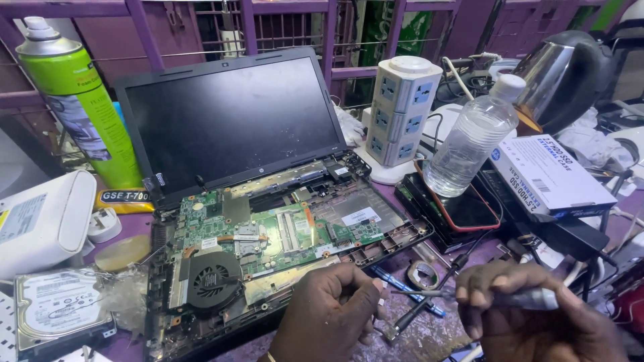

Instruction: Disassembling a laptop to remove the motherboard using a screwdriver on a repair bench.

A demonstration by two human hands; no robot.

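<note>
Purple workbench [429, 338] cluttered; opened laptop [255, 201] at centre, green motherboard [275, 231] and black fan [213, 276] exposed. Right hand [537, 315] closed round screwdriver [469, 295]; long axis near horizontal, thin shaft pointing left toward left hand [329, 312]. Left hand curled, fingertips [377, 288] pinched just at shaft tip; cannot tell what they grip. Both hands sit just in front of laptop's near edge, left one nearer it. Water bottle [473, 137], socket tower [401, 110], hard drive [57, 308] lie well apart.
</note>
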